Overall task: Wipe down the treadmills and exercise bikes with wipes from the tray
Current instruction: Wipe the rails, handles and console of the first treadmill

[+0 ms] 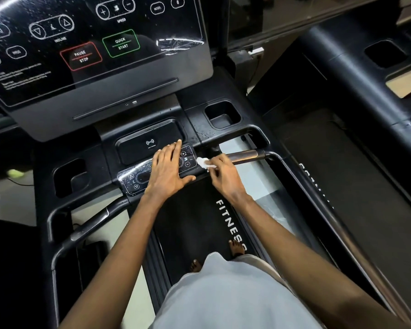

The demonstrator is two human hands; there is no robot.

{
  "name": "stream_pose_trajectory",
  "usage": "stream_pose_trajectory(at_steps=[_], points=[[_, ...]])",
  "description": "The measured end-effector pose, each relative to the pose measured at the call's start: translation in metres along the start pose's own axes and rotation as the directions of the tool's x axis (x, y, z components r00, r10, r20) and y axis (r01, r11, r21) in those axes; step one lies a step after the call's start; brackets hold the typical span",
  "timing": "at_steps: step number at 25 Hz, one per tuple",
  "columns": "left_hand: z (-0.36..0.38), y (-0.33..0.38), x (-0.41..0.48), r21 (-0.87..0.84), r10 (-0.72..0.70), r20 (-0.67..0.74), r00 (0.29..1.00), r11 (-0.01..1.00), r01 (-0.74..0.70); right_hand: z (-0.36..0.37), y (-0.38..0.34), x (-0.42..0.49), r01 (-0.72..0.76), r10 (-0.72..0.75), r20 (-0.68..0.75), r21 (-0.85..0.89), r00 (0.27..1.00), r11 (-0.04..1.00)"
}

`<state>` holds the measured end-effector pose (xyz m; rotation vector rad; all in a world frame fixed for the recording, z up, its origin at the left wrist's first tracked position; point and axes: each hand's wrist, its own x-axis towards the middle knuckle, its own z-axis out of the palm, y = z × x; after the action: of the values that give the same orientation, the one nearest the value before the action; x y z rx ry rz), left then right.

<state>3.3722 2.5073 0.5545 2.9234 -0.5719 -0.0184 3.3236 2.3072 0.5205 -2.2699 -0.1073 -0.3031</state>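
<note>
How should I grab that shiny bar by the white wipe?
Grip the bar on its bare stretch, just right of the right hand pinching the wipe. Come from above and curl fingers round: it is a round tube lying level, with open space beneath.

My left hand (167, 169) lies flat, fingers straight, on the glossy black lower control panel (138, 180) of the black treadmill (192, 224). Just right of that panel, my right hand (223, 178) pinches a crumpled white wipe (203, 161).
</note>
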Motion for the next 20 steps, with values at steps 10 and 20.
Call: stream_pose_trajectory(at_steps=[10, 20], points=[[-0.005, -0.025, -0.017, -0.023, 0.005, -0.017, 1.000, 1.000, -0.005, 0.016, 0.010, 0.014, -0.319, 0.943, 0.073, 0.947, 0.326, 0.037], [-0.011, -0.084, -0.071, -0.133, -0.234, -0.105, 0.967, 0.967, 0.219, 0.035, -0.022, 0.002, -0.338, 0.389, -0.215, 0.240, 0.896, 0.910]])
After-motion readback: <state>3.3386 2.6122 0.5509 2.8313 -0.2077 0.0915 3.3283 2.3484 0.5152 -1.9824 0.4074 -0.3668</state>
